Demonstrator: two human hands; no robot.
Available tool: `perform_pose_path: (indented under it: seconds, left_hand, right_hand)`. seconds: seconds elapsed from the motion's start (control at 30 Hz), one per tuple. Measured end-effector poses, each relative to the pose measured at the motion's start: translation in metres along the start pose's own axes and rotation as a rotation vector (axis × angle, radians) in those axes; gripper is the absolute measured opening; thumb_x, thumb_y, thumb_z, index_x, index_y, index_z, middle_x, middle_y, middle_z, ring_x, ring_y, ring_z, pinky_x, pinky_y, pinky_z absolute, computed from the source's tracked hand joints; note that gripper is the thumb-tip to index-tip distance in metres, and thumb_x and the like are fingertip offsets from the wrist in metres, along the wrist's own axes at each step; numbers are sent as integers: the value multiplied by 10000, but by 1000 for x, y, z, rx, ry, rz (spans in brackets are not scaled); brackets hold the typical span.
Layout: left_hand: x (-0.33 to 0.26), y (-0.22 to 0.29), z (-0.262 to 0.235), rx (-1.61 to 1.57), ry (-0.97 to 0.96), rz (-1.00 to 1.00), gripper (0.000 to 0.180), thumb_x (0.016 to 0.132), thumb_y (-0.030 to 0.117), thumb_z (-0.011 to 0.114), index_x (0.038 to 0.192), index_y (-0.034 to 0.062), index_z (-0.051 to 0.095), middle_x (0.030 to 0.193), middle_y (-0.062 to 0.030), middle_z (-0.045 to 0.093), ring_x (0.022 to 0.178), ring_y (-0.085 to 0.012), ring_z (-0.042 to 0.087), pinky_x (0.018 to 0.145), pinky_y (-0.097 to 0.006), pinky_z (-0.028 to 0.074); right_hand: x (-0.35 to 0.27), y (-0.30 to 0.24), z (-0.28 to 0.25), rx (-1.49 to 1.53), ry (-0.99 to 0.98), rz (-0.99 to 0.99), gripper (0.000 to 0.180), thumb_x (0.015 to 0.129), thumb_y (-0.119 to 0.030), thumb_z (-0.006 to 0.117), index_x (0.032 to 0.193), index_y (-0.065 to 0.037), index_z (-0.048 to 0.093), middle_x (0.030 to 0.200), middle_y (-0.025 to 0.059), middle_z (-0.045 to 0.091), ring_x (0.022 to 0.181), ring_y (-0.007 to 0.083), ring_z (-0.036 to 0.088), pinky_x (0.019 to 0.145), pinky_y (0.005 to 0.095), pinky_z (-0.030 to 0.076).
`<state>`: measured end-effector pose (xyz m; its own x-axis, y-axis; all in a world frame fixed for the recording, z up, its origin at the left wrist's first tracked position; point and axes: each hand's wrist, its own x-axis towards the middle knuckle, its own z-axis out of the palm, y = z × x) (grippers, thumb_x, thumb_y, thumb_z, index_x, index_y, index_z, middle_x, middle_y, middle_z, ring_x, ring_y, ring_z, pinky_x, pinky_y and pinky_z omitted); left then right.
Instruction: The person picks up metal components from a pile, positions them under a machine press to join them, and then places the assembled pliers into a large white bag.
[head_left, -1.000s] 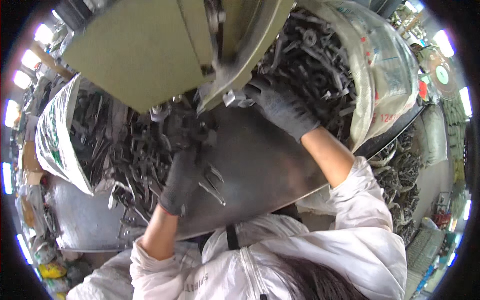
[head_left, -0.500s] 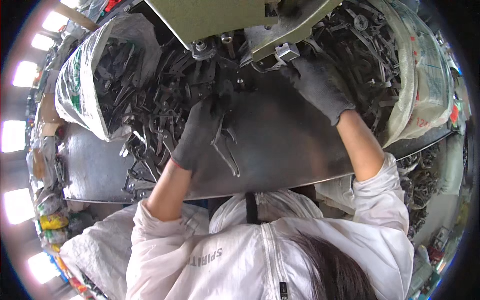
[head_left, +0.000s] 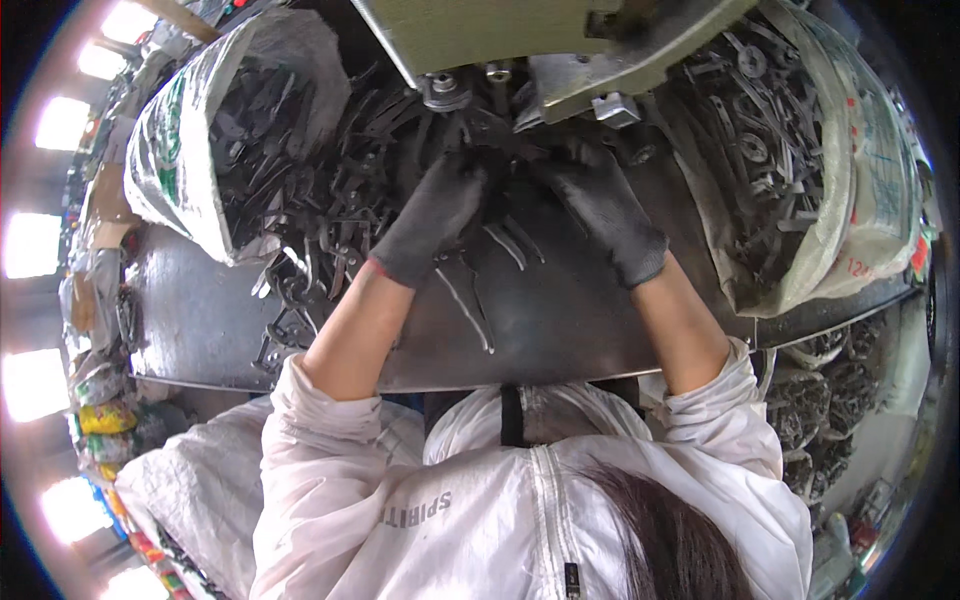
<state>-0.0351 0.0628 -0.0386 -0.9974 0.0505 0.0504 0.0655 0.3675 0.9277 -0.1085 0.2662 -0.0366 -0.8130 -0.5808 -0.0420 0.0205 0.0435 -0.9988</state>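
Head view: upper centre, below the green machine (head_left: 500,30), my gloved left hand (head_left: 438,215) and right hand (head_left: 608,208) are part-curled — too dark to tell what they hold. Plier-like handles (head_left: 477,320) show mid-frame, just below my left hand.

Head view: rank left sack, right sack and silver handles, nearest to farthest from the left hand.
From the left hand:
1. Silver handles, close by, toward the body.
2. Left sack, off to its left.
3. Right sack, beyond the right hand.

Dark capitals (head_left: 415,508) stand on the white jacket (head_left: 450,550) — red digits (head_left: 858,267) on the right-hand sack (head_left: 880,215).
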Motion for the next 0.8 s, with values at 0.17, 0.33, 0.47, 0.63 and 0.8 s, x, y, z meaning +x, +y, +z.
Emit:
perform_pose_path:
  seconds: [0.17, 0.33, 0.47, 0.63, 0.8]
  left_hand:
    - [8, -4, -17, 531, 43, -89, 289, 1025, 201, 555, 1175, -23, 659, 1207, -280, 662, 1117, -468, 628, 939, -489, 523]
    - [22, -14, -132, 1091, 278, -114, 307, 970, 277, 606, 1128, 34, 707, 1157, -228, 710, 1067, -405, 691, 905, -484, 558]
    - [3, -107, -258, 1707, 70, -157, 383, 912, 190, 602, 1261, 73, 706, 1307, -250, 663, 1194, -411, 654, 1031, -485, 512]
    - [27, -85, -220, 1408, 150, -369, 491, 861, 209, 610, 1313, 26, 664, 1417, -294, 574, 1298, -442, 572, 1099, -490, 459]
    - [27, -86, -227, 1292, 10, -396, 563, 867, 222, 615, 1386, 5, 596, 1388, -302, 592, 1288, -445, 575, 1079, -487, 471]
  right_hand:
    - [4, 37, 0, 57, -18, -47, 321, 972, -45, 620, 1286, 22, 598, 1102, 103, 690, 870, 126, 654, 767, 292, 544]
    - [3, 36, 1, 273, 78, 189, 325, 1002, -44, 591, 1310, 56, 569, 987, 95, 654, 763, 149, 657, 673, 292, 547]
    - [8, 27, 20, 259, 8, 177, 318, 1005, -48, 591, 1307, 52, 574, 979, 87, 656, 765, 142, 658, 669, 287, 548]
    - [-3, 2, 10, 169, 56, 111, 359, 993, -106, 648, 1321, 27, 589, 1006, 82, 689, 834, 125, 665, 703, 281, 549]
    - [-17, -13, 10, 68, 73, 133, 392, 981, -150, 665, 1330, 16, 596, 1070, 85, 717, 872, 119, 668, 788, 285, 538]
